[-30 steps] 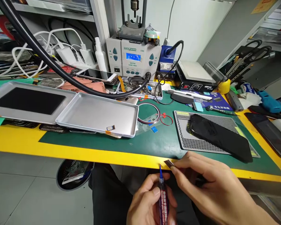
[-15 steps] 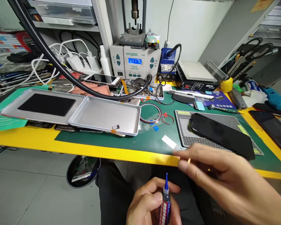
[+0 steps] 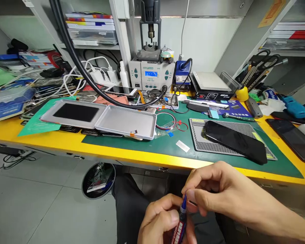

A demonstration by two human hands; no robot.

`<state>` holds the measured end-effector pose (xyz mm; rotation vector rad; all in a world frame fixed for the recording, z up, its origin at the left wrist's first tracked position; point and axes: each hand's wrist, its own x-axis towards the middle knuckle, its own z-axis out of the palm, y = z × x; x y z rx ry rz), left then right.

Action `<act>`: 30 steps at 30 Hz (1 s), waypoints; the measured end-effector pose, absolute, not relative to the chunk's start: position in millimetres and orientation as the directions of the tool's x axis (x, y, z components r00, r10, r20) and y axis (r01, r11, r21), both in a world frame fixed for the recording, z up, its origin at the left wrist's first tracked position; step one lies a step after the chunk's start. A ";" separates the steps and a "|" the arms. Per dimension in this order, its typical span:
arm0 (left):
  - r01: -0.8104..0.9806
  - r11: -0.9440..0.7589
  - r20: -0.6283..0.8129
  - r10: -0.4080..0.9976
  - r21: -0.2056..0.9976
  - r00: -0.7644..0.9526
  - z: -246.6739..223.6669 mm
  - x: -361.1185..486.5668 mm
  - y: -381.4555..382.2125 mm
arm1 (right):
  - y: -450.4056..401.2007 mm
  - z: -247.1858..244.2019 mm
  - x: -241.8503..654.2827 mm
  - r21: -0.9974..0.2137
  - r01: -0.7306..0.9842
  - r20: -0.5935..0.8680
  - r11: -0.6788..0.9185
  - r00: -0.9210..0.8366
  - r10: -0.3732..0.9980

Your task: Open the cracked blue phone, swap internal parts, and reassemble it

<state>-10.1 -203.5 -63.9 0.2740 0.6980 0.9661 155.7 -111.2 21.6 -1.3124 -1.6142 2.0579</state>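
Note:
Over my lap, my left hand [image 3: 160,220] is wrapped round a small glue tube [image 3: 178,232] with a dark body, a red and blue label and a pointed blue nozzle [image 3: 184,204]. The tube tilts upward, its nozzle on top. My right hand [image 3: 217,189] pinches with thumb and forefinger right at the nozzle's tip. Whatever lies between those fingertips is hidden. Beyond the right hand, a black phone [image 3: 235,140] rests slantwise on a grey perforated mat [image 3: 198,144] on the bench.
A white strip [image 3: 183,146] lies on the green mat [image 3: 165,149]. Left of it sits an opened shallow white case [image 3: 127,118]. A black cable [image 3: 77,64] arches across to the rework station [image 3: 151,76]. Below the bench's yellow edge [image 3: 142,155] stands a waste bin [image 3: 98,179].
My right hand has moved down and left from the bench edge to the nozzle tip, its fingers closing there. A small yellowish thing seen between them is now hidden. The view has shifted.

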 end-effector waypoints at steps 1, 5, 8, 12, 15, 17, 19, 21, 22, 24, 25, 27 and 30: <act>-0.651 0.557 -0.412 0.827 0.515 0.382 -64.8 -12.1 -205.7 | -112.5 21.7 153.9 -0.862 0.358 -0.507 -0.359 -0.582 0.636; -0.623 0.555 -0.437 0.828 0.551 0.351 -69.4 -24.5 -220.1 | -117.4 17.9 139.2 -0.838 0.471 -0.536 -0.276 -0.615 0.578; -0.617 0.530 -0.503 0.831 0.581 0.240 -71.7 -42.5 -235.4 | -122.1 11.5 112.8 -0.830 0.537 -0.521 -0.151 -0.650 0.553; -0.637 0.450 -0.546 0.836 0.626 0.054 -71.6 -84.1 -259.3 | -133.7 -4.9 54.9 -0.826 0.514 -0.277 0.232 -0.728 0.627; -0.666 0.387 -0.578 0.812 0.638 -0.082 -70.0 -124.2 -280.5 | -146.0 -25.2 0.4 -0.814 0.429 -0.137 0.390 -0.796 0.590; -0.682 0.341 -0.592 0.788 0.647 -0.168 -71.0 -150.9 -295.3 | -154.5 -42.3 -36.8 -0.817 0.374 -0.100 0.439 -0.841 0.531; -0.700 0.302 -0.601 0.768 0.647 -0.224 -75.3 -175.5 -310.1 | -161.3 -61.3 -70.6 -0.815 0.315 -0.065 0.486 -0.883 0.465; -0.726 0.275 -0.615 0.748 0.630 -0.250 -82.6 -196.7 -324.9 | -163.6 -80.6 -98.0 -0.809 0.281 -0.046 0.517 -0.906 0.420; -0.741 0.262 -0.623 0.738 0.619 -0.259 -86.8 -205.6 -332.4 | -162.5 -89.9 -109.0 -0.803 0.285 -0.048 0.523 -0.906 0.419; -0.769 0.229 -0.632 0.724 0.597 -0.275 -94.7 -220.0 -346.6 | -155.4 -107.3 -126.8 -0.796 0.325 -0.079 0.511 -0.893 0.444; -0.780 0.208 -0.632 0.720 0.590 -0.286 -97.8 -225.5 -352.9 | -150.0 -115.5 -134.5 -0.792 0.351 -0.106 0.500 -0.885 0.453; -0.796 0.164 -0.622 0.720 0.583 -0.307 -101.9 -233.1 -362.6 | -137.4 -132.2 -150.7 -0.782 0.391 -0.161 0.486 -0.879 0.448; -0.817 0.124 -0.615 0.723 0.564 -0.315 -103.5 -238.5 -368.1 | -120.8 -159.4 -182.0 -0.726 0.443 -0.235 0.526 -0.879 0.415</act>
